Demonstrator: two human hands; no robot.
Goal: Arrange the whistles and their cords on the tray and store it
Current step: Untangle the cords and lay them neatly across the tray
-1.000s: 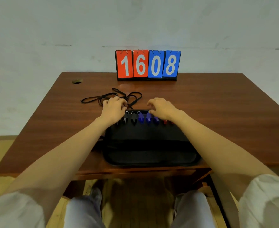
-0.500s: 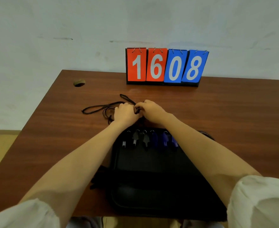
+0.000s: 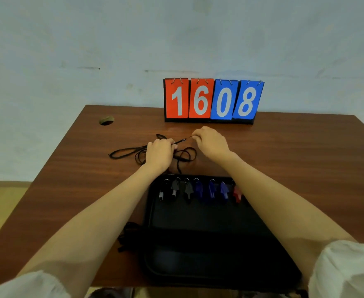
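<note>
A black tray (image 3: 198, 220) lies on the wooden table (image 3: 295, 168) near its front edge. Along the tray's far edge sits a row of several whistles (image 3: 200, 189): black ones at the left, blue ones in the middle, a red one at the right. Beyond the tray a tangle of black cords (image 3: 129, 152) lies on the table. My left hand (image 3: 159, 154) grips one cord among the tangle. My right hand (image 3: 211, 141) pinches the thin end of that same cord, which is stretched between the two hands.
A flip scoreboard (image 3: 213, 101) reading 1608 stands at the table's far edge against the wall. A round cable hole (image 3: 106, 120) is at the far left corner. More black cord (image 3: 127, 235) lies beside the tray's left edge.
Both hands moved from the whistle row on the tray out to the cord tangle, took hold of one cord and drew it taut between them. The camera tilted up.
</note>
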